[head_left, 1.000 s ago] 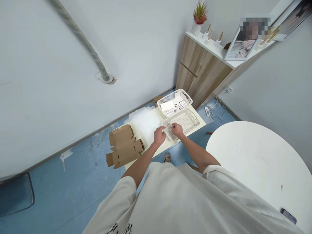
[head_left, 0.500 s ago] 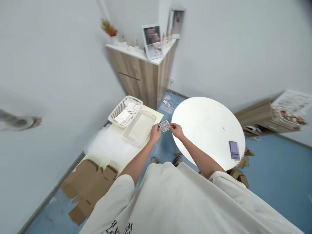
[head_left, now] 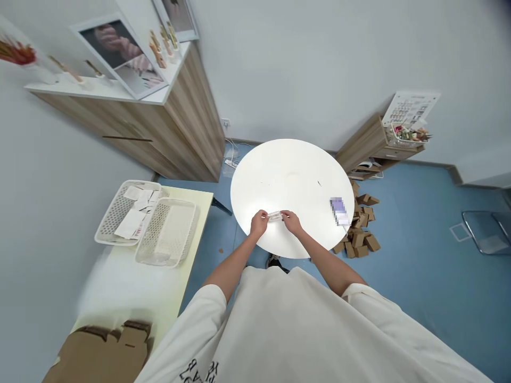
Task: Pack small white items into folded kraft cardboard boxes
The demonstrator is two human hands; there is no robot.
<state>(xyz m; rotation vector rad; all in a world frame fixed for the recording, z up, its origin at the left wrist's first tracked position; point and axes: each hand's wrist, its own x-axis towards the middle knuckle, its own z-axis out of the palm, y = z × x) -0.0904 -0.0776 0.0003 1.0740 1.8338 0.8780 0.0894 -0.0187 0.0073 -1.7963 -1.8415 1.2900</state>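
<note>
Small flat card (head_left: 274, 215) — pale, thin, seen nearly edge-on, print unreadable. Held level over the round white desk (head_left: 291, 170), near its 6 o'clock rim. Left hand (head_left: 259, 224) fingers pinch one end, right hand (head_left: 293, 223) fingers the other. Phone (head_left: 338, 208) at 3 o'clock.

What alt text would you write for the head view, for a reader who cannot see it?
From above, a person's left hand and right hand hold a small card between them over the near edge of a round white table. A phone lies on it at right; two white baskets sit on a yellow table at left.
</note>
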